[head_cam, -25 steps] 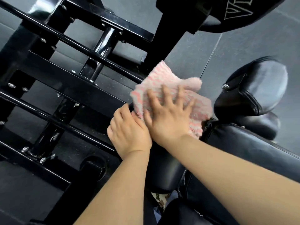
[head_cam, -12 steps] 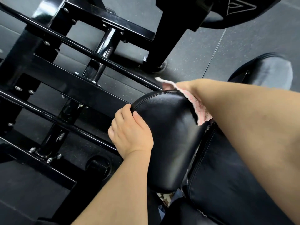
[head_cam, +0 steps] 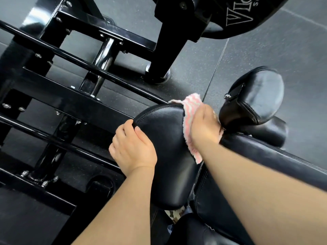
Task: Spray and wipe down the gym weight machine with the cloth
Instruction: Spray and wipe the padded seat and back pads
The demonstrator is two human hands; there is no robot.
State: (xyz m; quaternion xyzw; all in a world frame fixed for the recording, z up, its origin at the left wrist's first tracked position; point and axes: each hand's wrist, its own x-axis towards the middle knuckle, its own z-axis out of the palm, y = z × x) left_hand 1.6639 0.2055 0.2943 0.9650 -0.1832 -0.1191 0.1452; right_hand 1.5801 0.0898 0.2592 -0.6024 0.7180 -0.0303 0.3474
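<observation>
A black padded roller [head_cam: 168, 149] of the weight machine lies in the middle of the view. My left hand [head_cam: 132, 149] grips its left edge, fingers curled over the rim. My right hand [head_cam: 205, 126] presses a pink and white striped cloth [head_cam: 189, 112] against the pad's right side, in the gap beside a second pad. The fingers of my right hand are hidden behind the pad. No spray bottle is in view.
A second black roller pad [head_cam: 254, 96] sits at the right, above a long black cushion [head_cam: 265, 156]. The machine's black steel frame and rails [head_cam: 70, 55] fill the left. A lettered pad [head_cam: 238, 13] hangs at the top. Grey rubber floor [head_cam: 265, 43] lies beyond.
My right hand has carried the cloth from the top of the pad over to its right side. My left hand has stayed on the pad's left edge.
</observation>
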